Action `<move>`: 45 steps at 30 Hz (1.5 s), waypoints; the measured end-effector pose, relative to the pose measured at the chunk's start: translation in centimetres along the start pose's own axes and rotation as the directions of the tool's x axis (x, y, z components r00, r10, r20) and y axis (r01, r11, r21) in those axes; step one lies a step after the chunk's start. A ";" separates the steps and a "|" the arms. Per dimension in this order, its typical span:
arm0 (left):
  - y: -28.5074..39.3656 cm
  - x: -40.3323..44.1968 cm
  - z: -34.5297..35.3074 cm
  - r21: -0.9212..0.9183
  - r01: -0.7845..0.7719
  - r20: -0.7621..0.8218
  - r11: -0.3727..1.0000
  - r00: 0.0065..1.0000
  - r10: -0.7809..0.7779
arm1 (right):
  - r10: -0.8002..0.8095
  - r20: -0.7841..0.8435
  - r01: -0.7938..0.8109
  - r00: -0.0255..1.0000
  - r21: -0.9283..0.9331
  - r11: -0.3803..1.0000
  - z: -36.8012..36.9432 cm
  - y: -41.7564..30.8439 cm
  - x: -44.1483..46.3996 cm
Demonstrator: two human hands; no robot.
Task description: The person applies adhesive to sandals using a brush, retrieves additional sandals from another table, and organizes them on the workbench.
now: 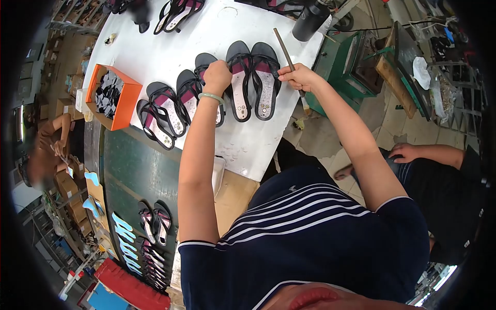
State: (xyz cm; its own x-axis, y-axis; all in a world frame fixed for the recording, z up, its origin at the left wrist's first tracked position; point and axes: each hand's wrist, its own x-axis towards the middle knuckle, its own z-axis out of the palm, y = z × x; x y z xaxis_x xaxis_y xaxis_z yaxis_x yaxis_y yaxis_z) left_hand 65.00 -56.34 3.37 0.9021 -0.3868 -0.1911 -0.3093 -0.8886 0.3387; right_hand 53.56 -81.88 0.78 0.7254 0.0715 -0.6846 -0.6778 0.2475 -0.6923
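Observation:
My left hand [217,78] is curled closed over a black sandal [205,60] in the row on the white table [268,147]; the fingertips are partly hidden. My right hand [299,77] grips a long brush [284,50], its bristle end pointing down past the table's edge. Between my hands stand two black sandals side by side, a left one [239,90] and a right one [265,82], with dark straps, maroon lining and pale, speckled insoles. More sandals [155,126] lie to the left of my left hand.
An orange box [124,111] of dark scraps stands at the left. A black bottle [311,20] is at the table's far right corner. Left of me a green conveyor belt [139,165] carries sandals. One person [49,150] is at far left, another [439,181] sits at right.

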 end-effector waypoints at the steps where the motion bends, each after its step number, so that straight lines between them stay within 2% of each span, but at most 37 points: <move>1: -0.2 0.3 -0.2 -0.086 0.055 0.110 0.995 0.993 -0.045 | 0.000 0.011 0.000 1.000 0.001 1.000 -0.1 0.2 0.0; 2: -0.3 0.4 -0.3 -0.165 0.120 0.222 0.979 0.972 -0.082 | 0.002 0.023 -0.002 1.000 0.002 1.000 -0.3 0.4 0.0; 3: -0.4 0.1 -0.6 -0.163 0.122 0.224 0.979 0.971 -0.084 | 0.004 0.025 -0.004 1.000 0.004 1.000 -0.2 0.5 -0.2; 5: -0.6 -0.3 -1.1 -0.393 0.246 0.317 0.886 0.941 -0.121 | 0.004 0.036 -0.004 0.999 -0.001 1.000 -0.1 0.7 -0.6; 6: -0.8 -0.3 -1.2 -0.392 0.248 0.317 0.886 0.940 -0.123 | 0.005 0.038 -0.005 0.999 0.000 1.000 0.0 0.7 -0.8; 9: -0.4 -1.2 -2.5 -0.623 0.236 0.344 0.746 0.939 -0.009 | -0.007 0.040 0.008 0.999 -0.030 1.000 0.2 0.9 -1.6; 13: -0.7 -1.3 -2.4 -0.699 0.280 0.360 0.658 0.933 -0.014 | -0.033 0.004 0.033 0.999 -0.012 0.999 -0.2 1.5 -2.5; 17: -0.9 -1.6 -3.3 -0.742 0.371 0.475 0.558 0.879 0.047 | -0.040 -0.032 0.040 0.999 0.004 0.999 -0.2 1.5 -3.5; 20: -2.0 -1.3 -2.9 -0.790 0.385 0.524 0.477 0.827 0.202 | -0.070 -0.028 0.068 0.997 -0.067 0.995 -0.5 1.6 -3.5; 22: -2.8 -0.9 -2.6 -0.832 0.410 0.528 0.375 0.792 0.306 | -0.066 -0.028 0.065 0.997 -0.036 0.997 -0.1 1.2 -4.4; 23: -3.2 -0.5 -2.7 -0.832 0.406 0.524 0.377 0.799 0.297 | -0.079 -0.036 0.078 0.996 -0.043 0.996 0.0 0.9 -4.7; 25: -3.6 -0.4 -2.4 -0.843 0.442 0.536 0.306 0.736 0.414 | -0.084 -0.039 0.083 0.996 -0.044 0.996 0.2 1.1 -5.8; 26: -3.8 -0.3 -2.3 -0.841 0.444 0.539 0.309 0.738 0.406 | -0.107 -0.039 0.105 0.994 -0.048 0.993 0.1 1.2 -6.2; 29: -4.1 0.1 -2.0 -0.828 0.528 0.544 0.188 0.676 0.498 | -0.144 -0.051 0.143 0.988 -0.027 0.989 0.3 1.2 -7.5; 34: -4.8 0.8 -1.0 -0.828 0.542 0.518 0.142 0.643 0.565 | -0.130 -0.079 0.131 0.988 0.006 0.991 0.3 1.4 -8.4; 36: -4.7 0.9 -0.8 -0.821 0.564 0.482 0.090 0.600 0.639 | -0.124 -0.074 0.128 0.990 0.041 0.991 0.5 1.4 -8.5; 37: -4.3 0.5 -0.9 -0.831 0.551 0.487 0.084 0.645 0.589 | -0.125 -0.074 0.129 0.989 0.044 0.991 0.4 1.5 -8.5; 40: -4.2 0.4 -0.7 -0.854 0.520 0.400 0.015 0.639 0.657 | -0.121 -0.063 0.125 0.991 0.065 0.990 0.3 1.8 -8.3; 45: -4.1 0.5 -0.6 -0.850 0.525 0.367 -0.040 0.644 0.672 | -0.122 -0.042 0.126 0.992 0.084 0.989 0.5 1.8 -8.2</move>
State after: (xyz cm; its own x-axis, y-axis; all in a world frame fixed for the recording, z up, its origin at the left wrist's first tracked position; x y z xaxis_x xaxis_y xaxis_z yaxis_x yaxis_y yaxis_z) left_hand 66.94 -52.74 2.39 0.2628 -0.9362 -0.2332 0.7417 0.0415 0.6694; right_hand 46.43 -81.49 5.29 0.7972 0.0001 -0.6037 -0.5689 0.3348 -0.7512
